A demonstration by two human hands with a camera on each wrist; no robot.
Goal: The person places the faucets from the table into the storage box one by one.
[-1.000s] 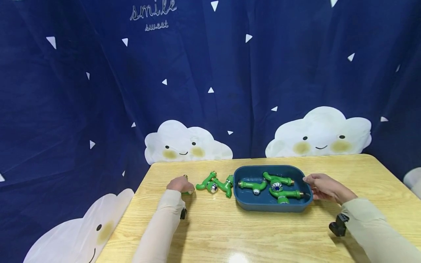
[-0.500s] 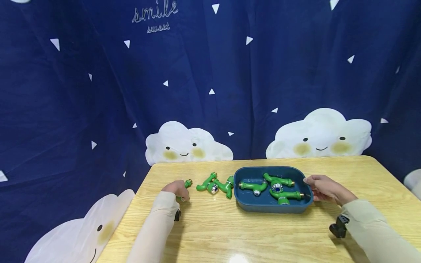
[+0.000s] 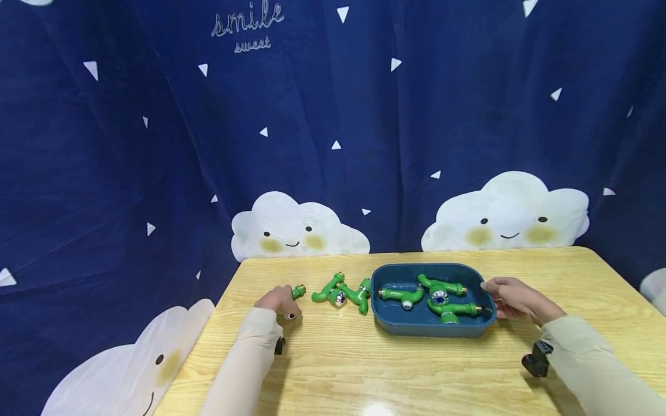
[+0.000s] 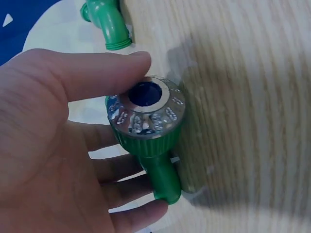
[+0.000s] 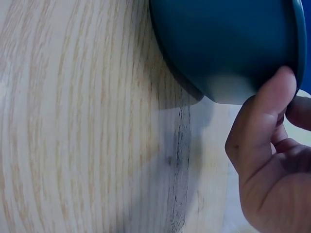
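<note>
One wooden bench [image 3: 416, 370] carries everything, standing before a dark blue curtain [image 3: 156, 144] printed with white clouds and triangles. Next in size, a blue tray [image 3: 432, 330] sits right of centre on the bench and holds three green taps [image 3: 437, 300] lying close together. The right hand [image 3: 512, 297] grips the tray at its right end: in the right wrist view the thumb [image 5: 265, 111] presses the outer wall just below the rim while the other fingers curl over the rim. Two more green taps [image 3: 340, 293] lie on the bench just left of the tray, touching each other. Left of these, the left hand [image 3: 278, 300] holds a single green tap [image 4: 148, 131] just above the bench, its silver-ringed knob with blue centre facing up in the left wrist view; thumb [image 4: 97, 68] and curled fingers close round it.
</note>
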